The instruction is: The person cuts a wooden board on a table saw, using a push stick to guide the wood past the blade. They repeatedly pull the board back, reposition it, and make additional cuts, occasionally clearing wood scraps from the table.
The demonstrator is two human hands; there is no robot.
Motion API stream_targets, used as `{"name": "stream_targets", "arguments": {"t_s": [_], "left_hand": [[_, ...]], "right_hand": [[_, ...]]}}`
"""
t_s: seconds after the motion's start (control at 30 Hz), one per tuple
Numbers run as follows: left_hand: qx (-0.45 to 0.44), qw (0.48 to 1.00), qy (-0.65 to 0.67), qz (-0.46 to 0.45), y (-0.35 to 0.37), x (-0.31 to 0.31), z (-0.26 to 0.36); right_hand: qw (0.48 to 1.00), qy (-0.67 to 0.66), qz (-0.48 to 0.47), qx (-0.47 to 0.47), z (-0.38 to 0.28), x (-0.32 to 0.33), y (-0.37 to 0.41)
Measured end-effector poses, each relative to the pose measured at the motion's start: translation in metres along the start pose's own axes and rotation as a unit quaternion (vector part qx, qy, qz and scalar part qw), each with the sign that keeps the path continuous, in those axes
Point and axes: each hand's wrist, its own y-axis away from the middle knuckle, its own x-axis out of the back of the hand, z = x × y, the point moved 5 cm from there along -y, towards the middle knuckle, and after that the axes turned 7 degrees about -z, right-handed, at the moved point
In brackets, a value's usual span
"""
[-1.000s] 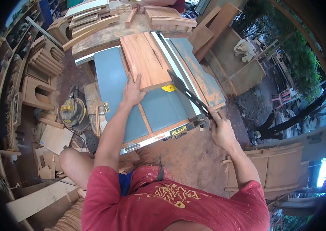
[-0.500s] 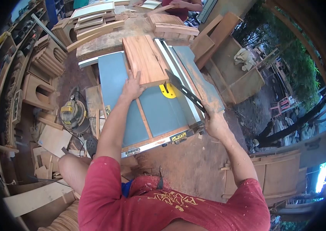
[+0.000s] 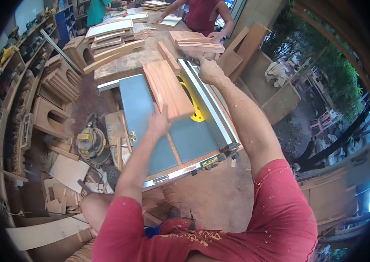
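Observation:
A thick wooden board (image 3: 167, 89) lies lengthwise on the blue-grey top of a table saw (image 3: 193, 139). My left hand (image 3: 159, 122) touches the board's near left corner, its fingers stretched out and slightly blurred. Reaching far forward past the saw fence (image 3: 207, 102), my right hand (image 3: 212, 72) is closed around a black push stick (image 3: 188, 57). The tip of that stick is near a narrow wooden strip (image 3: 169, 57) beyond the board. A yellow blade insert (image 3: 197, 112) shows between board and fence; the blade itself I cannot make out.
Framed panels (image 3: 108, 29) and loose strips are stacked on the workbench (image 3: 119, 65) behind the saw. Two other people stand at that bench, one with a hand (image 3: 215, 36) on stacked wood. A yellow-and-black machine (image 3: 91, 142) and wood scraps lie on the left floor.
My right hand has swung forward and left with the push stick, to the saw's far end. A narrow strip now lies apart from the board. My left hand stays at the board's near end.

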Motion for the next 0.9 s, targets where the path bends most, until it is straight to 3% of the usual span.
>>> {"name": "stream_targets", "arguments": {"t_s": [0.03, 0.1, 0.13, 0.17, 0.2, 0.23, 0.27, 0.33, 0.37, 0.4, 0.5, 0.53, 0.6, 0.63, 0.67, 0.8, 0.9], "left_hand": [[0.006, 1.000, -0.005, -0.004, 0.035, -0.005, 0.013], [-0.043, 0.996, -0.037, 0.069, 0.108, -0.020, 0.040], [-0.014, 0.997, 0.052, 0.051, 0.145, -0.023, 0.055], [0.017, 0.990, 0.140, 0.030, 0.183, -0.024, 0.070], [0.061, 0.973, 0.215, 0.054, 0.213, -0.023, 0.081], [0.103, 0.948, 0.290, 0.078, 0.239, -0.024, 0.093], [0.142, 0.915, 0.364, 0.098, 0.256, -0.028, 0.100], [0.207, 0.905, 0.363, 0.085, 0.263, -0.059, 0.091], [0.240, 0.900, 0.356, 0.076, 0.270, -0.068, 0.085], [0.233, 0.903, 0.358, 0.044, 0.267, -0.052, 0.094], [0.140, 0.871, 0.453, 0.132, 0.267, -0.086, 0.087], [0.128, 0.860, 0.476, 0.133, 0.274, -0.091, 0.092], [0.101, 0.835, 0.521, 0.144, 0.287, -0.093, 0.104], [0.102, 0.849, 0.503, 0.128, 0.292, -0.092, 0.115], [0.110, 0.862, 0.483, 0.106, 0.306, -0.094, 0.126], [0.090, 0.924, 0.373, -0.003, 0.330, -0.090, 0.153], [-0.014, 0.965, 0.214, 0.155, 0.293, -0.083, 0.135]], "right_hand": [[0.999, -0.023, 0.038, -0.032, -0.006, 0.004, 0.008], [0.978, -0.167, 0.123, 0.014, -0.010, 0.013, 0.077], [0.980, -0.160, 0.111, -0.038, 0.000, 0.005, 0.119], [0.931, -0.145, 0.302, 0.147, 0.012, -0.012, 0.171], [0.944, -0.291, 0.153, 0.024, 0.013, -0.021, 0.234], [0.932, -0.329, 0.125, -0.093, 0.036, -0.065, 0.286], [0.924, -0.342, 0.153, -0.073, 0.056, -0.104, 0.338], [0.865, -0.414, 0.076, -0.275, 0.070, -0.173, 0.439], [0.795, -0.516, 0.113, -0.297, 0.067, -0.202, 0.469], [0.710, -0.611, 0.152, -0.314, 0.062, -0.226, 0.490], [0.641, -0.665, 0.104, -0.368, 0.067, -0.275, 0.505], [0.577, -0.721, 0.107, -0.368, 0.068, -0.276, 0.509], [0.508, -0.775, 0.109, -0.360, 0.061, -0.251, 0.523], [0.474, -0.799, 0.107, -0.354, 0.059, -0.240, 0.528], [0.471, -0.813, 0.097, -0.328, 0.079, -0.267, 0.542], [0.481, -0.792, 0.161, -0.339, 0.072, -0.208, 0.560], [0.443, -0.801, 0.185, -0.357, 0.078, -0.203, 0.577]]}}
